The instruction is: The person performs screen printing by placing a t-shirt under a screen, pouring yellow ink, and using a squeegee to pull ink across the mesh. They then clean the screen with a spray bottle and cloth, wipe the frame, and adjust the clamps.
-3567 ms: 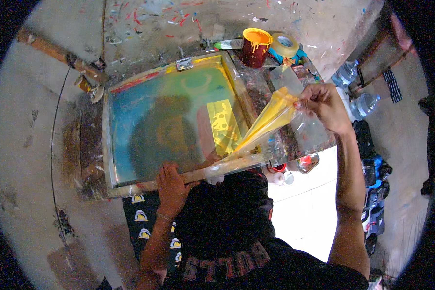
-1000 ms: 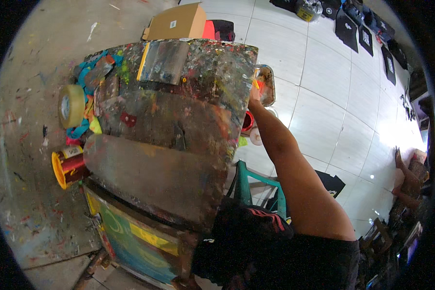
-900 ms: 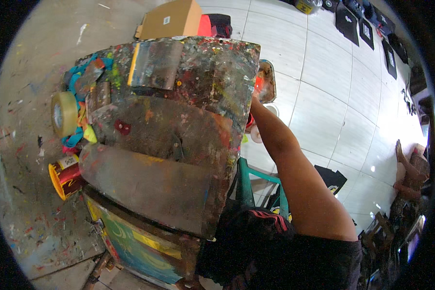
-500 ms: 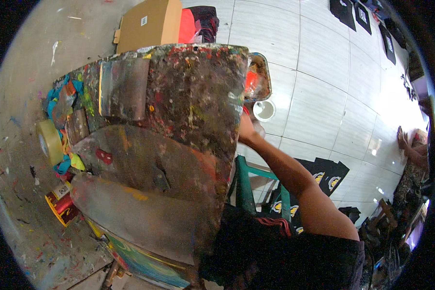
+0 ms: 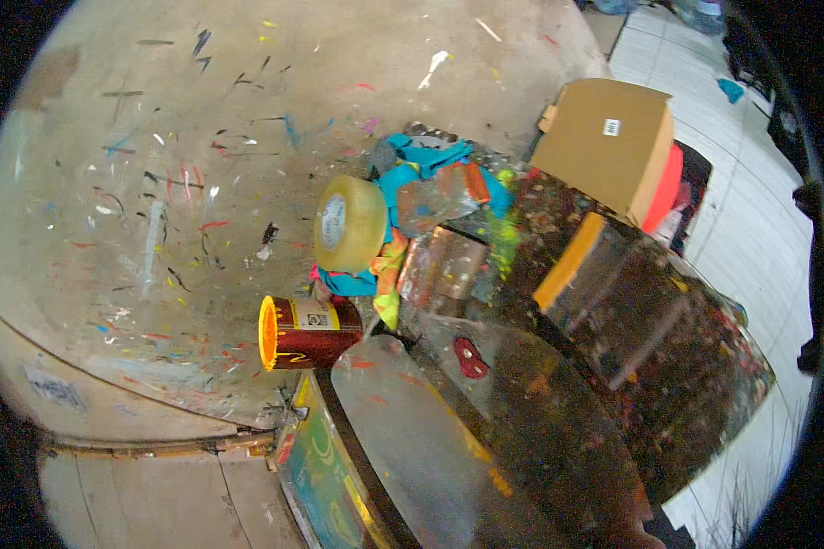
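Observation:
Neither my left hand nor my right hand shows at this moment. A dark, paint-stained tabletop [image 5: 732, 403] fills the right half. On it lies a flat blade with an orange-yellow edge [image 5: 572, 261], and a small dark red piece [image 5: 471, 358] rests on a rounded grey sheet [image 5: 522, 366]. Blue and multicoloured rags [image 5: 401, 188] are heaped at the table's far left end. Beside them stands a large roll of clear tape [image 5: 350, 224] on its edge. A dark red can [image 5: 325, 331] with yellow-orange paint round its mouth lies sideways close by.
A cardboard box [image 5: 600, 142] with red material beside it is beyond the table's far edge. A paint-spattered wall [image 5: 183, 183] spans the left. A green and yellow framed panel [image 5: 325, 467] leans below the can. White tiled floor [image 5: 751, 174] shows at right.
My view has swung left, so the table and box now appear farther right and turned. My right arm, stretched past the table's right edge before, has left the picture.

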{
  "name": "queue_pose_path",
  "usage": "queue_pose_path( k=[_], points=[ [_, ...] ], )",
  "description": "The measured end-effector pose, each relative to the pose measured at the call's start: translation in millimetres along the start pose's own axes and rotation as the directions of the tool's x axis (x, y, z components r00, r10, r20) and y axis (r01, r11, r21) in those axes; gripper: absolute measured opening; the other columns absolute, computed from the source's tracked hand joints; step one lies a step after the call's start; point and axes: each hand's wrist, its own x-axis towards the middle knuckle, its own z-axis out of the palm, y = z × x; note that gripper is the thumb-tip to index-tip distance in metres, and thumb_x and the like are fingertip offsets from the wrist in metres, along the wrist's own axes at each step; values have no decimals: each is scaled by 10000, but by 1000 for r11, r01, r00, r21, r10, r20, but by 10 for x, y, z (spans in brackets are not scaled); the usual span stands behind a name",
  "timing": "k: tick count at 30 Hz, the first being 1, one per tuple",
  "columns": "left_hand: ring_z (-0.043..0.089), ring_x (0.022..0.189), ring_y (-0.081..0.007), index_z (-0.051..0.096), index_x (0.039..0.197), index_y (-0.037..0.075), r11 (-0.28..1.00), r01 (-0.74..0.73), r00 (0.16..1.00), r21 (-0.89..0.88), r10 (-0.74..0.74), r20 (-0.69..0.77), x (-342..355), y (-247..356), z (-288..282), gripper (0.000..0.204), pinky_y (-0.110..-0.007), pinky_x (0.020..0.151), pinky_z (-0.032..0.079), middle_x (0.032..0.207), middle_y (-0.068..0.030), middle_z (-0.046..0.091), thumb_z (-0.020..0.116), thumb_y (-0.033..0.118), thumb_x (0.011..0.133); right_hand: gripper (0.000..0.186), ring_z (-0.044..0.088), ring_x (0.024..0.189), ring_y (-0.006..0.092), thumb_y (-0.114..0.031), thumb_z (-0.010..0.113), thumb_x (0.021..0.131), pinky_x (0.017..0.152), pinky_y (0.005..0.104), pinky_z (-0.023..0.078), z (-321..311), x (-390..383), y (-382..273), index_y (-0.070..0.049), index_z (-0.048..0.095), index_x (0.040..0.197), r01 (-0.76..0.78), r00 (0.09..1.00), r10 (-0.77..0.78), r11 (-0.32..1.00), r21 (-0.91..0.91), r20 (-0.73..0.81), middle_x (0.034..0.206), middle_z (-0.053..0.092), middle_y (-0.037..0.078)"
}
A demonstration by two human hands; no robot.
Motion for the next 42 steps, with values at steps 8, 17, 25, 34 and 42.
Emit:
queue_pose_path(
  k=[8,17,25,34,42],
  points=[
    [576,1016,-374,591,1089,-2,995,-7,997,98,14,-70,-153,194,-70,460,-458,855,475,1057,-177,600,856,177,758,250,641,870,381,-202,636,841,739,483,540,110,67,148,-72,639,1055,-60,998,60,998,-1,24,1026,625,178],
    [569,956,-319,587,1117,15,996,56,990,-63,-64,-123,-78,250,-77,439,-418,777,481,1090,-165,604,831,184,793,221,640,851,381,-164,616,856,720,479,537,-60,-219,1,-73,636,1056,-10,1000,11,999,49,-1,989,618,174],
    [471,747,-224,566,953,65,991,-16,976,-136,-14,-216,-56,82,107,322,-378,716,489,864,-72,514,718,344,903,199,639,834,380,-130,599,869,702,475,535,-392,-506,-809,-74,634,1056,73,991,-31,936,345,-128,956,612,171],
    [535,789,-234,563,914,22,885,-229,940,-405,92,-330,-52,38,271,313,-371,710,506,885,-93,523,617,327,964,248,623,923,372,-72,635,874,729,461,527,-1510,-942,-444,-55,629,1121,-47,771,180,973,227,-611,1066,575,190],
    [583,850,-207,567,1032,20,896,-235,897,-376,50,-440,-45,-179,651,313,-374,761,507,1033,-104,602,695,271,894,224,621,924,429,-150,445,949,778,510,521,-898,-346,323,-45,594,1079,-18,786,3,1000,-18,-618,1141,593,249]
  ],
)
